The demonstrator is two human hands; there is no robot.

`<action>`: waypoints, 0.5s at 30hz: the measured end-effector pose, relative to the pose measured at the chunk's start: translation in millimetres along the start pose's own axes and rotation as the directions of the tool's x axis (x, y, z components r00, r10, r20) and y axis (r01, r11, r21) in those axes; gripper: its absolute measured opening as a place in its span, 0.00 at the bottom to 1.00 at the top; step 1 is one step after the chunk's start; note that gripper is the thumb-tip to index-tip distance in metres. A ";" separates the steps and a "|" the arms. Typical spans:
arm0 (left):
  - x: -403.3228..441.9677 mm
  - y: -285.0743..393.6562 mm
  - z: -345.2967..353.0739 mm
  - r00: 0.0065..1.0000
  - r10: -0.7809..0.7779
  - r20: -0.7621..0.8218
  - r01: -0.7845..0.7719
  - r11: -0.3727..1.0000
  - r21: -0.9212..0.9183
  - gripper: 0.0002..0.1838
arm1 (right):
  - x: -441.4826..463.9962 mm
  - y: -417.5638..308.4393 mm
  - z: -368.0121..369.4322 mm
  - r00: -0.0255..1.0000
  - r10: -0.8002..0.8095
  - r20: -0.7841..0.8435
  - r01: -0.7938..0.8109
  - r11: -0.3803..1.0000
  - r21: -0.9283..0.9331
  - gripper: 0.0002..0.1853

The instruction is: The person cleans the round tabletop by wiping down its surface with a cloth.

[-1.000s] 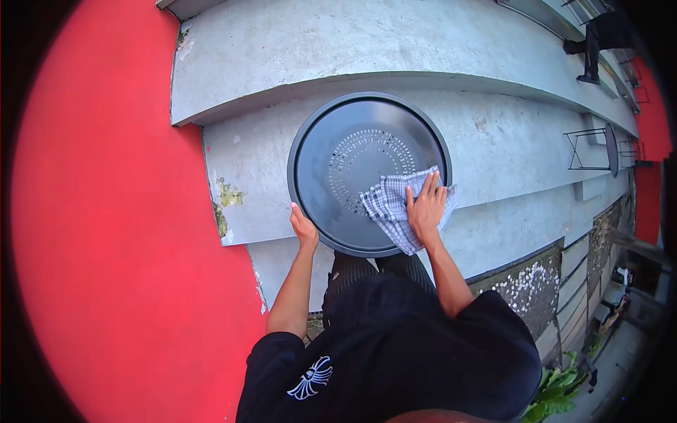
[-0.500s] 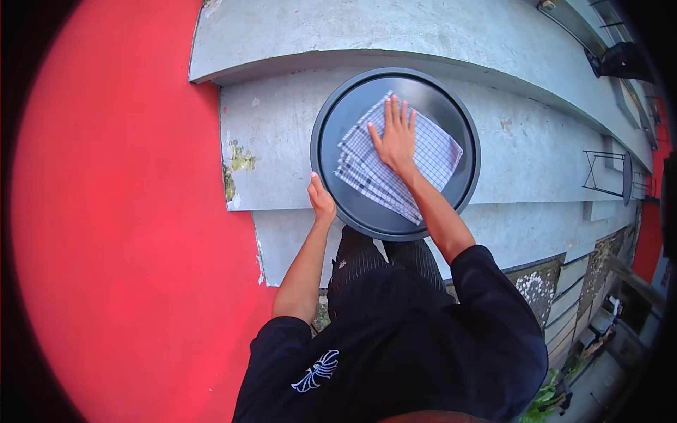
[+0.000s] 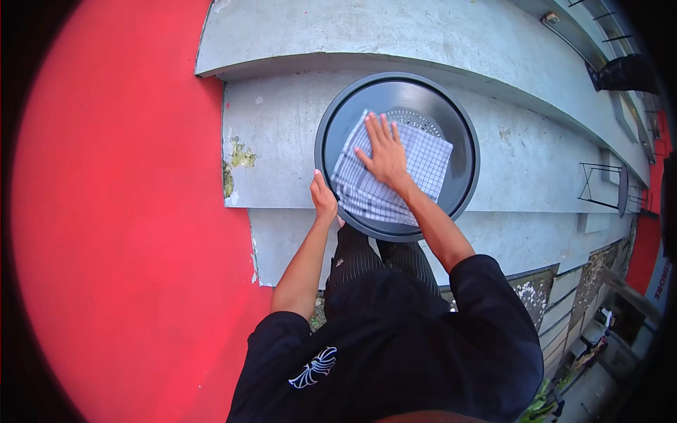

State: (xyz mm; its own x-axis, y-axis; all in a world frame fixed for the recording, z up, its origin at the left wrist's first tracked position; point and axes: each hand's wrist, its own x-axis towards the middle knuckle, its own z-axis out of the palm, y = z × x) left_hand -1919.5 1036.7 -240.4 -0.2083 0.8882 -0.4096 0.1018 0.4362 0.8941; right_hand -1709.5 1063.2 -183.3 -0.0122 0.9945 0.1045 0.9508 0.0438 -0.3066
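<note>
A round dark tray (image 3: 462, 173) with a raised rim and a ring of small holes is held over the steps, just beyond my knees. My left hand (image 3: 324, 197) grips its lower left rim; the fingers beneath are hidden. On the tray's inner face lies a blue-and-white checked cloth (image 3: 427, 156), spread out and covering part of the holes. My right hand (image 3: 386, 154) rests flat on the cloth with fingers apart, pressing it against the tray left of the centre.
Grey concrete steps (image 3: 282, 134) run across the view beneath and beyond the tray. A red wall (image 3: 120, 211) stands at the left. At the right are a small round table (image 3: 623, 190) and a person's dark-clothed leg (image 3: 624, 73).
The cloth and my right hand have moved from the tray's lower right to its centre, then slightly left. The cloth is more spread out. My left hand stays at the rim.
</note>
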 end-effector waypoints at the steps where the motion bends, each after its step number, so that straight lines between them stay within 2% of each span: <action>1: 0.9 -3.6 -2.2 1.000 0.007 0.009 -0.007 1.000 0.006 0.39 | 4.3 15.9 -1.1 0.993 0.094 -0.069 -0.097 0.995 -0.039 0.44; 3: 3.9 -7.8 -4.9 0.998 -0.044 0.037 0.043 0.999 0.013 0.39 | -5.3 53.6 -7.5 0.958 0.240 -0.156 -0.255 0.963 -0.083 0.44; 5: 7.6 -10.2 -5.0 0.997 -0.044 0.061 0.043 0.999 0.020 0.39 | -37.6 83.8 -18.7 0.931 0.321 -0.174 -0.344 0.931 -0.126 0.44; 7: 19.4 -20.8 -9.0 0.994 -0.045 0.098 0.044 0.999 0.005 0.39 | -72.0 80.2 -17.6 0.897 0.392 -0.206 -0.429 0.884 -0.188 0.44; 9: 19.9 -30.4 -6.6 0.996 0.060 0.062 -0.049 0.986 -0.158 0.36 | -126.1 68.1 -20.8 0.844 0.501 -0.188 -0.533 0.823 -0.196 0.46; 11: 9.8 -17.3 0.3 0.996 0.064 0.054 -0.055 0.986 -0.158 0.34 | -163.3 46.7 -33.1 0.817 0.569 -0.097 -0.576 0.793 -0.197 0.46; 12: 10.2 -15.8 -0.4 0.996 0.055 0.063 -0.045 0.987 -0.154 0.34 | -172.7 34.0 -35.7 0.812 0.574 -0.103 -0.582 0.787 -0.202 0.46; 15: 8.6 -9.5 3.9 0.997 0.054 0.057 -0.046 0.988 -0.146 0.35 | -178.0 18.0 -40.3 0.767 0.642 -0.019 -0.635 0.754 -0.164 0.46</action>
State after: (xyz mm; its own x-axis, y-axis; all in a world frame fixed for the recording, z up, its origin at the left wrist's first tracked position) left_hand -1918.5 1040.7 -253.0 -0.1470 0.9173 -0.3701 -0.0321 0.3695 0.9287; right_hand -1677.8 883.1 -169.3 0.6067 0.7888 -0.0987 0.7759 -0.6146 -0.1425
